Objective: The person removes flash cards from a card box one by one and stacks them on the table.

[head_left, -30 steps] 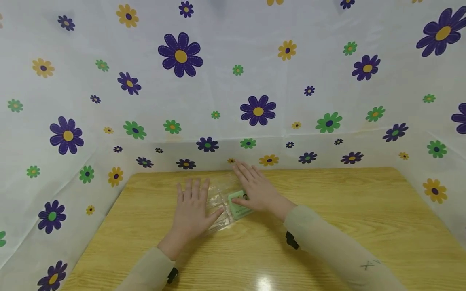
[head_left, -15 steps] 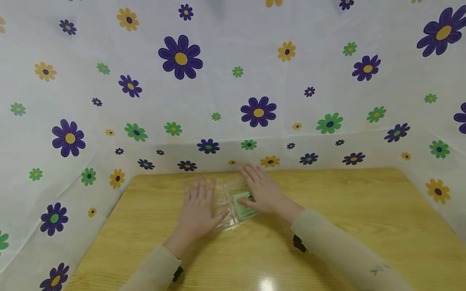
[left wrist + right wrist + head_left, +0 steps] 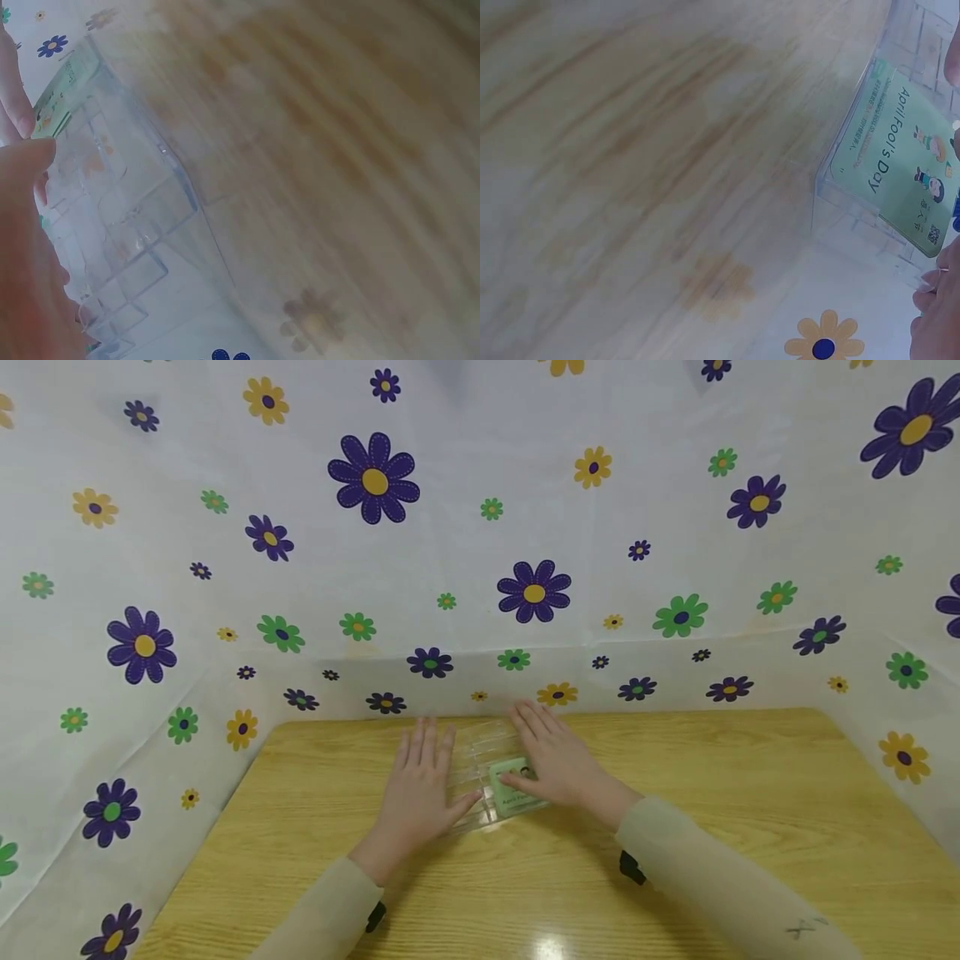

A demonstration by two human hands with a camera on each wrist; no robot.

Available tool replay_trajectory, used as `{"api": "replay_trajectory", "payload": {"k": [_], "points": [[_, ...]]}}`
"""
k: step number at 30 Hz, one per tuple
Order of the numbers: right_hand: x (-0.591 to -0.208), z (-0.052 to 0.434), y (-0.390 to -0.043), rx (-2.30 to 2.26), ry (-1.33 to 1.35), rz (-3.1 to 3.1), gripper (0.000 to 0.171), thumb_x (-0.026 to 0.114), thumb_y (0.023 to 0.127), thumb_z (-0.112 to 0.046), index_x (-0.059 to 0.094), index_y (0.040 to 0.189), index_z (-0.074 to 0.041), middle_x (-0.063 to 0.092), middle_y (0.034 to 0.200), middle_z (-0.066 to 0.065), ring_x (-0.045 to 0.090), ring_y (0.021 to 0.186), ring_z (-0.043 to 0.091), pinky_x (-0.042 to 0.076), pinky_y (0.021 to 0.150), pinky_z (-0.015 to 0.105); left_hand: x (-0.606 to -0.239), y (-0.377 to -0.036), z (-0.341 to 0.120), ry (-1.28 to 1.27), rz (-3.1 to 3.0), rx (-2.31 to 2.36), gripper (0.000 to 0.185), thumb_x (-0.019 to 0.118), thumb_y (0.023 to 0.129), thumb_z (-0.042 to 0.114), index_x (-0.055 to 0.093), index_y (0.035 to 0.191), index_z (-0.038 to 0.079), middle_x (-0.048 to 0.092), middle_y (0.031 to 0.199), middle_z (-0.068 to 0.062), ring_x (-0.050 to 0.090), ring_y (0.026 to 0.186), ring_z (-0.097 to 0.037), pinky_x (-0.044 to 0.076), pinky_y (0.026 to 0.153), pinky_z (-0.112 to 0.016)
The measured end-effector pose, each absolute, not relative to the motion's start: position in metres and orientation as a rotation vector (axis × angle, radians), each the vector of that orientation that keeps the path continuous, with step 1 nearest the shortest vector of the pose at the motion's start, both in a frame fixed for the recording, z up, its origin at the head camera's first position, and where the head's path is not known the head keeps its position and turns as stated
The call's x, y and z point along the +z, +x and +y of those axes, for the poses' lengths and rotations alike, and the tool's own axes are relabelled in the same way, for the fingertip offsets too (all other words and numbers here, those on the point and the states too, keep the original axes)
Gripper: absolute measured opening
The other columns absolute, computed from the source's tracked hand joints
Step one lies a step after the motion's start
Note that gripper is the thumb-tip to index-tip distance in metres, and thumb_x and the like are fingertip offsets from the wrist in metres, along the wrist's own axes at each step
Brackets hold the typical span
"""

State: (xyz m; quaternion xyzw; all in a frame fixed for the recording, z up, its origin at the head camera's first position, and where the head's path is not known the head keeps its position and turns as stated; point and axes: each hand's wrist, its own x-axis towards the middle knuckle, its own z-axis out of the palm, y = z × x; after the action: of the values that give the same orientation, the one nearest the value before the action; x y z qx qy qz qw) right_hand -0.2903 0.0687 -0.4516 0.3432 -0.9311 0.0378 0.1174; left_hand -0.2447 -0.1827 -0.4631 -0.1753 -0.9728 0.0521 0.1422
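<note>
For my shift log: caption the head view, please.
Both hands, left hand and right hand, rest flat on a clear plastic box with a green card, on a wooden table.

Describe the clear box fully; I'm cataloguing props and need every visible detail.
The clear box looks like transparent hard plastic, split by thin walls into several small compartments. A pale green card printed "April Fool's Day", with small cartoon figures, lies on it at the right. The box sits flat on the wooden table, near the far edge, before the flowered backdrop. The left hand rests flat against its left side, thumb touching it; the right hand lies over its right side, thumb on the card. Whether it holds anything cannot be told.
</note>
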Motion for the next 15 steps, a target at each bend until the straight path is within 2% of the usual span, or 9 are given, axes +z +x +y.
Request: {"api": "replay_trajectory", "payload": {"k": [5,15], "points": [[-0.451,0.074,-0.289,0.120,1.000,-2.723,0.104,0.053,0.100,-0.069,0.022,0.166,0.006,0.023,0.174,0.025,0.025,0.162,0.041,0.021,0.132,0.050,-0.461,-0.246,-0.180,-0.526,-2.808,0.146,0.107,0.053,0.096,0.076,0.024,0.167,0.001,0.015,0.174,-0.029,0.016,0.163,-0.048,0.021,0.131,-0.058],[-0.451,0.087,-0.280,0.159,0.987,-2.726,0.107,0.059,0.098,-0.068,0.022,0.166,0.006,0.022,0.174,0.025,0.026,0.162,0.041,0.024,0.131,0.052,-0.466,-0.252,-0.176,-0.585,-2.803,0.322,0.108,0.045,0.098,0.078,0.017,0.170,0.004,0.013,0.175,-0.028,0.020,0.162,-0.046,0.022,0.131,-0.056]]}}
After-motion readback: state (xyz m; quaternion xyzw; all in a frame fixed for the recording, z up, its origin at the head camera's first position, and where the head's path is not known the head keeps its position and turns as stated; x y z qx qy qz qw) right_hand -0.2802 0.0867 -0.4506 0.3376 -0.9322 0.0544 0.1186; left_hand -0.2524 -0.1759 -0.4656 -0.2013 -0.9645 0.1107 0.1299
